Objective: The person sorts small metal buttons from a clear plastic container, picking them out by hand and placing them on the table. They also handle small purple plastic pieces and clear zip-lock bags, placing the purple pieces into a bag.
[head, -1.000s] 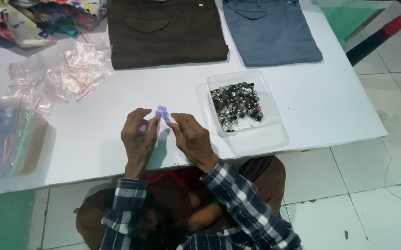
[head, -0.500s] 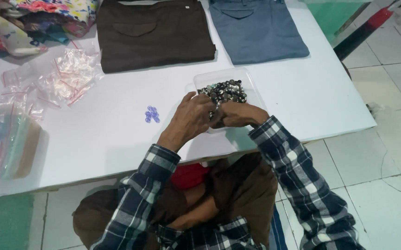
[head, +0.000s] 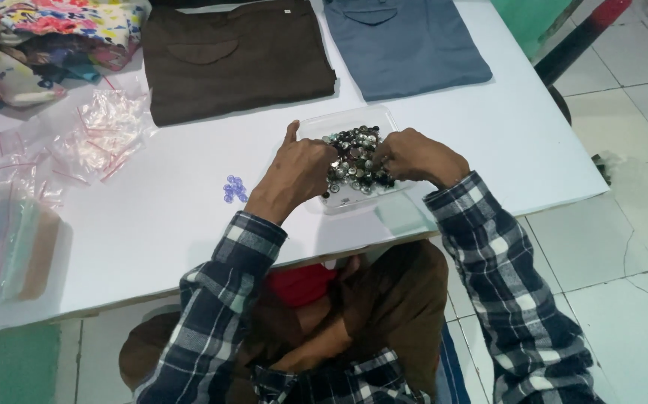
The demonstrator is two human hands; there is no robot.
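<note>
Plastic bags (head: 84,135) beside brown shirt (head: 238,56)

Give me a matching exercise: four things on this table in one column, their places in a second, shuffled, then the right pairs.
1. brown shirt
2. blue-grey shirt
3. small blue buttons
4. clear tray of dark buttons

a. under both hands
b. far edge, right
c. loose on the table, left of the left hand
d. far edge, middle

Pairs: 1-d, 2-b, 3-c, 4-a

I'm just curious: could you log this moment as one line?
left hand: in button tray | right hand: in buttons | purple buttons: on table
</note>
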